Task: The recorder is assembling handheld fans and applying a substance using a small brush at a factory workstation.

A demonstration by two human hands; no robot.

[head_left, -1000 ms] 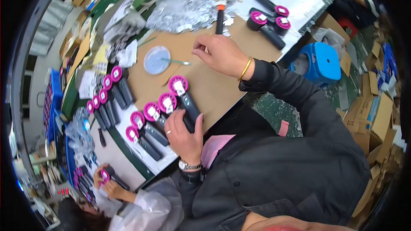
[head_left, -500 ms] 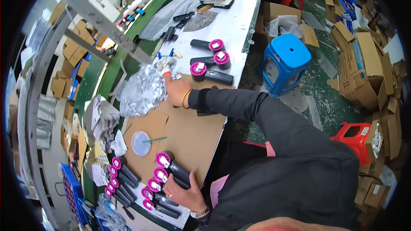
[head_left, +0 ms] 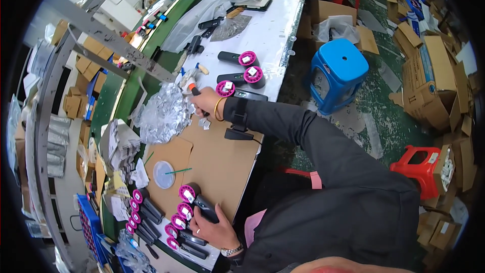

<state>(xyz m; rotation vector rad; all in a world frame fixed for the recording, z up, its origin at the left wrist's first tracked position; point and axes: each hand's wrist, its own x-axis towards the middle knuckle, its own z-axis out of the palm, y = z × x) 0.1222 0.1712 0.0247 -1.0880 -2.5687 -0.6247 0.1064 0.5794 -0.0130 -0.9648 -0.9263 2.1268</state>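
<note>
Here, right hand [head_left: 204, 102] fingers closed on an orange-tipped tool [head_left: 193, 90] beside crinkly, light foil [head_left: 164, 116]. Left hand [head_left: 214, 227] gripping a black handheld device [head_left: 206, 208] by its stiff handle at the table's near edge; probably light, best grasped mid-handle.

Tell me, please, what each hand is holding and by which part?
Left hand: black device with a magenta head, held by its black handle. Right hand: grip on a small orange-tipped tool, low on its shaft.

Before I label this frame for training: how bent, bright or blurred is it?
Head view: strong fisheye, black corners, the white table edge and metal rail curve. Even light, the foil bags glint. The right hand and the left hand on a black device look reasonably sharp.
</note>
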